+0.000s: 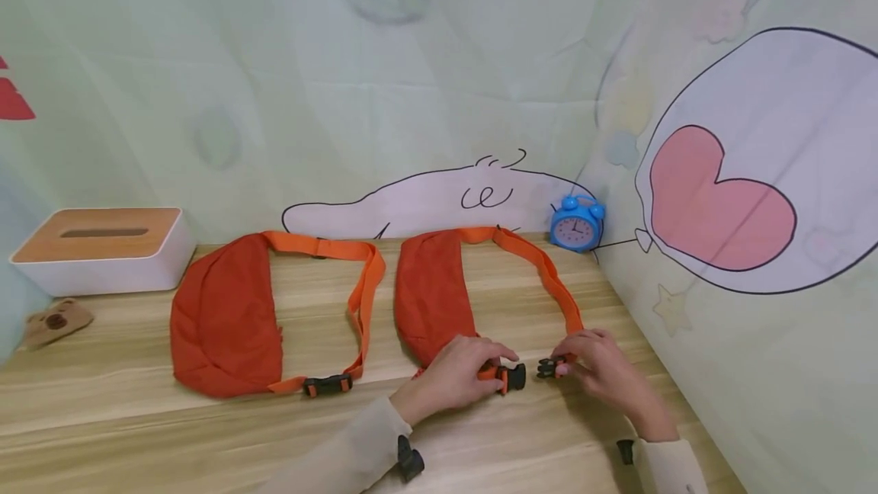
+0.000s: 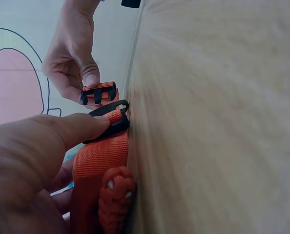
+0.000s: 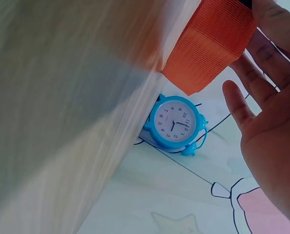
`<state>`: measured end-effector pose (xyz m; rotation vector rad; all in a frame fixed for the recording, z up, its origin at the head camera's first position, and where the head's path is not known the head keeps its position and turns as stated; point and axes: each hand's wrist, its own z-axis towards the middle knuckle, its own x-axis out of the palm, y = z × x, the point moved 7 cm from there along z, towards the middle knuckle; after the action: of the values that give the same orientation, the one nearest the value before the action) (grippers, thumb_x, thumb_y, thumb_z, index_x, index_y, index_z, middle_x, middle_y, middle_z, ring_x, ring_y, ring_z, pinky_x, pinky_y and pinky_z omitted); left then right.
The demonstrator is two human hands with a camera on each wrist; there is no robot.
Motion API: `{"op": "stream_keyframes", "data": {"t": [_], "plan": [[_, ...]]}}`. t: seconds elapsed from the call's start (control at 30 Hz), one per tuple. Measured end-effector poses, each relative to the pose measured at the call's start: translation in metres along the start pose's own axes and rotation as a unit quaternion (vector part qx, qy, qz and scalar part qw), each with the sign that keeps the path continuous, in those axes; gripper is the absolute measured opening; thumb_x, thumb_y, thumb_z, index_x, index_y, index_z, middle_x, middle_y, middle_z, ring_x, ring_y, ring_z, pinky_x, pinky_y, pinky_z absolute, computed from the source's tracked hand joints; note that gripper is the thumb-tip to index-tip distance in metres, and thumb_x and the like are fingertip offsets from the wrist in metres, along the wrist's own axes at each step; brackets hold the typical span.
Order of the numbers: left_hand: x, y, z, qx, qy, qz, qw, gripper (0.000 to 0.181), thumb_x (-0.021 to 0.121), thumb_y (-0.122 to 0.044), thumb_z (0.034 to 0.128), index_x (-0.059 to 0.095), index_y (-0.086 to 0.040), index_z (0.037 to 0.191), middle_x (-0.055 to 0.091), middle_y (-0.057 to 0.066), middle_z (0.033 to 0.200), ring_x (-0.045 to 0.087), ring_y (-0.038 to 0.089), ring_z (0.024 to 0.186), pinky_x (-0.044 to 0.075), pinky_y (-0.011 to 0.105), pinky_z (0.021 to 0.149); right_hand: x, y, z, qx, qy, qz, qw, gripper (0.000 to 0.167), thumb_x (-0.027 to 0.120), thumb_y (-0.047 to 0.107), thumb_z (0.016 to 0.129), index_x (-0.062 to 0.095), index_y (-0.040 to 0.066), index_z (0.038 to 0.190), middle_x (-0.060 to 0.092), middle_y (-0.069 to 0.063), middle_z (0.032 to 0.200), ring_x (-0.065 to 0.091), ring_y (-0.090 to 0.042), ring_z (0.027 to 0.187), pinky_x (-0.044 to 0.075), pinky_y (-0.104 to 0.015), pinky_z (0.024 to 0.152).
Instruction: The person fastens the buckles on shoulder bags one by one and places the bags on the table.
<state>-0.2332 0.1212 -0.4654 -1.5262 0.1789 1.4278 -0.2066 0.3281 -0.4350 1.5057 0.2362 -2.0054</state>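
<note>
A red waist bag (image 1: 432, 292) lies on the table, its orange strap (image 1: 542, 261) looping out to the right. With thumb and fingers, my left hand (image 1: 453, 376) pinches the short strap end at the black buckle socket (image 1: 516, 377); the thumb presses on it in the left wrist view. My right hand (image 1: 607, 372) grips the pronged buckle half (image 1: 549, 367) at the long strap's end. The two halves are apart, facing each other across a small gap. In the right wrist view, orange webbing (image 3: 211, 44) hangs beside the fingers, and the buckle is mostly cut off.
A second red waist bag (image 1: 229, 319) lies to the left, its black buckle (image 1: 328, 385) fastened. Behind it at the left stand a white tissue box (image 1: 103, 277) with a wooden lid and a small brown bear item (image 1: 58, 321). A blue alarm clock (image 1: 575, 231) stands in the back right corner.
</note>
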Motion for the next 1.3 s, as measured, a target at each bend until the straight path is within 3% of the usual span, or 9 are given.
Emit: {"op": "stream_keyframes", "data": {"t": [0.5, 0.67, 0.83, 1.07, 1.3], "plan": [[-0.002, 0.002, -0.001, -0.004, -0.006, -0.05, 0.9987, 0.041, 0.084, -0.017, 0.0935, 0.076, -0.031, 0.131, 0.064, -0.011, 0.087, 0.051, 0.004, 0.076, 0.037, 0.02, 0.076, 0.001, 0.006, 0.006, 0.042, 0.04, 0.036, 0.9977, 0.019, 0.086, 0.01, 0.088, 0.08, 0.019, 0.103, 0.079, 0.013, 0.099, 0.069, -0.013, 0.1, 0.046, -0.06, 0.107], [-0.004, 0.002, -0.001, 0.008, -0.016, -0.094, 0.9954, 0.042, 0.084, -0.013, 0.0935, 0.076, -0.027, 0.132, 0.064, -0.009, 0.087, 0.053, 0.008, 0.077, 0.036, 0.018, 0.07, -0.002, 0.011, 0.008, 0.022, 0.017, 0.035, 0.999, 0.022, 0.087, 0.007, 0.085, 0.079, 0.02, 0.101, 0.079, 0.014, 0.098, 0.069, -0.012, 0.098, 0.047, -0.058, 0.104], [-0.005, 0.003, -0.001, 0.023, -0.03, -0.111, 0.9931, 0.042, 0.084, -0.013, 0.0933, 0.076, -0.026, 0.132, 0.063, -0.009, 0.086, 0.055, 0.009, 0.081, 0.039, 0.018, 0.072, -0.003, 0.014, 0.009, -0.001, -0.009, 0.026, 0.9996, 0.024, 0.088, 0.006, 0.082, 0.079, 0.02, 0.1, 0.078, 0.014, 0.097, 0.068, -0.013, 0.097, 0.048, -0.055, 0.1], [-0.006, 0.002, -0.001, 0.003, -0.023, -0.127, 0.9917, 0.043, 0.084, -0.014, 0.0939, 0.075, -0.03, 0.133, 0.062, -0.009, 0.087, 0.057, 0.013, 0.083, 0.036, 0.017, 0.071, 0.0, 0.013, 0.013, -0.002, -0.005, 0.026, 0.9996, 0.022, 0.088, 0.008, 0.083, 0.079, 0.021, 0.098, 0.078, 0.015, 0.095, 0.067, -0.011, 0.095, 0.049, -0.051, 0.099], [-0.007, 0.001, -0.001, 0.009, -0.018, -0.129, 0.9914, 0.039, 0.084, -0.011, 0.0935, 0.077, -0.028, 0.128, 0.064, -0.008, 0.088, 0.056, 0.014, 0.081, 0.037, 0.017, 0.068, 0.0, 0.013, 0.015, -0.01, -0.005, 0.028, 0.9995, 0.023, 0.089, 0.007, 0.081, 0.08, 0.021, 0.097, 0.078, 0.015, 0.093, 0.067, -0.009, 0.092, 0.051, -0.049, 0.095]]}}
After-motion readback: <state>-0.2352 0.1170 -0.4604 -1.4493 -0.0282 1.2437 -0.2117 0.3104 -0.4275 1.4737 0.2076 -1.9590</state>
